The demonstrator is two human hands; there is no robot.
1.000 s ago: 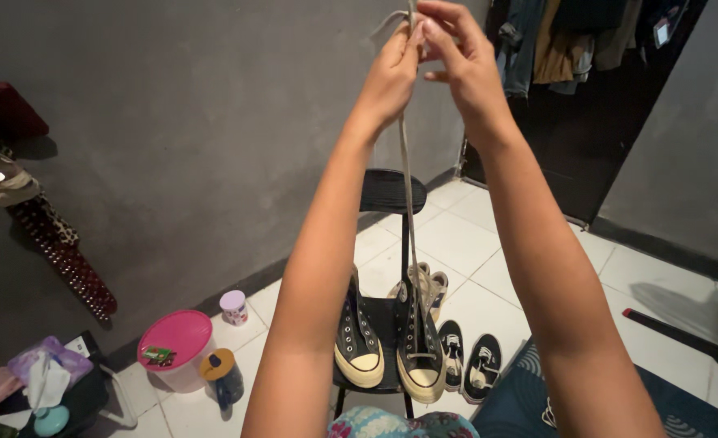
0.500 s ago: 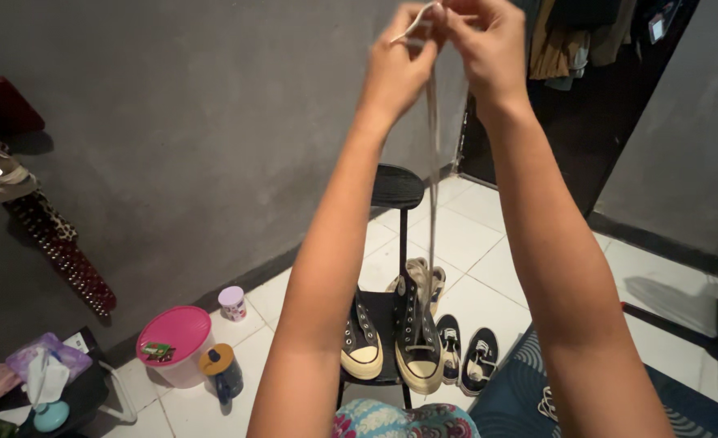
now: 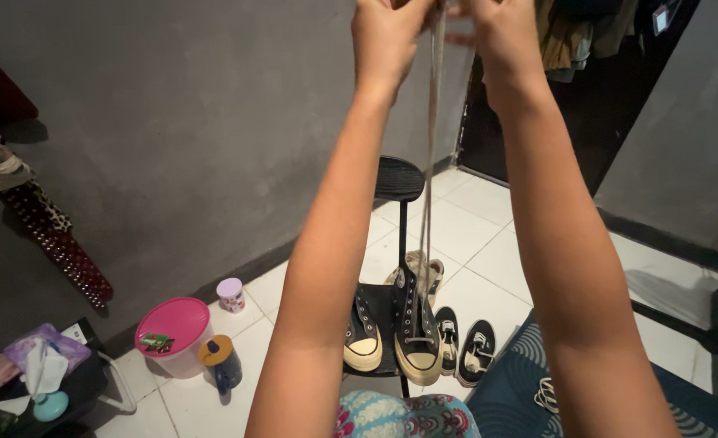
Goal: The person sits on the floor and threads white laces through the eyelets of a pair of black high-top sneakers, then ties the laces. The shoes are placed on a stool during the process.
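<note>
A pink-lidded tub (image 3: pixel 174 328) and a small cup (image 3: pixel 231 294) stand on the tiled floor by the grey wall, left of a black chair (image 3: pixel 397 182) that carries two black high-top sneakers (image 3: pixel 416 341). Above it the left hand (image 3: pixel 383 36) and right hand (image 3: pixel 501 40) are raised side by side at the top edge, fingers pinched together on a pale lace (image 3: pixel 432 146). The lace hangs straight down between the forearms to the right-hand sneaker; two low shoes (image 3: pixel 464 345) lie on the floor just right of the chair.

Both arms stretched up, left hand (image 3: pixel 383 36) and right hand (image 3: pixel 497 40) close together, fingers pinched
</note>
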